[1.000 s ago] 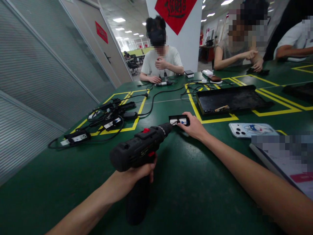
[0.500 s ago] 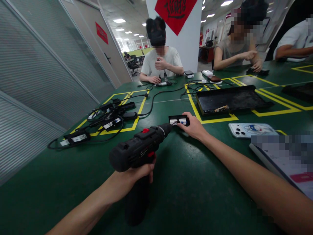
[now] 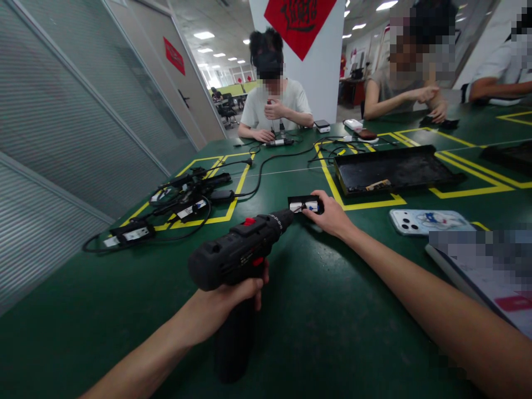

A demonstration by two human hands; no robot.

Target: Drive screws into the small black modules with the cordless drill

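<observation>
The left hand (image 3: 236, 293) grips a probably heavy cordless drill (image 3: 239, 252) by its handle (image 3: 235, 346) as, mid-bench (image 3: 353, 310), the right hand (image 3: 331, 215) pinches a black casing (image 3: 302, 200), likely light, stiff and best held at the ends.

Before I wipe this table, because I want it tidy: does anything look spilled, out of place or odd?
Yes, slightly: pale specks dot the green table near the right hand, perhaps debris. Farther left, a black adapter straddles the yellow tape, partly outside its outline.
</observation>
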